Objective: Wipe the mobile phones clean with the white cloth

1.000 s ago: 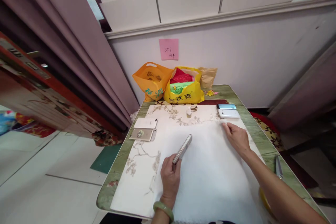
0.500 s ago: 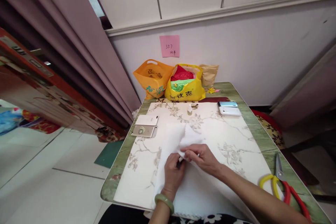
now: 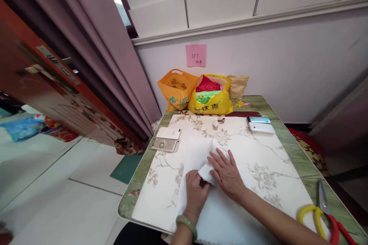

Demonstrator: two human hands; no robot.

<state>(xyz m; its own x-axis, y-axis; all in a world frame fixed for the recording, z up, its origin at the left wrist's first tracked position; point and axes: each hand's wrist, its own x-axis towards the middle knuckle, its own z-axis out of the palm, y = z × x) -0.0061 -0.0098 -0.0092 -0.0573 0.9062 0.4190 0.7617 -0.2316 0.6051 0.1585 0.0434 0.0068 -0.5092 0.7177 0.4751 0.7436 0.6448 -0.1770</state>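
Note:
A white cloth [image 3: 227,218] with a zigzag-cut edge lies in front of me, part of it folded over near its middle. My right hand [image 3: 228,178] rests on that folded part with its fingers spread and fairly flat. Just left of it, my left hand [image 3: 197,191] has its fingers curled at the fold and pinches the cloth there. Something small and dark shows between the left thumb and fingers, too hidden to name. A green bangle [image 3: 186,226] circles the left wrist.
Scissors [image 3: 323,206] with yellow and red handles lie at the right edge. Phones sit at left [image 3: 165,144] and right [image 3: 261,127]. A tiny bottle [image 3: 215,123] stands farther back. Behind are an orange bag [image 3: 178,88], a filled yellow bag [image 3: 211,105] and a brown pouch [image 3: 238,86].
My right hand has gone from pinching the cloth beside my left fingers to lying spread over the fold. The folded part lies flatter. The whole view has shifted slightly.

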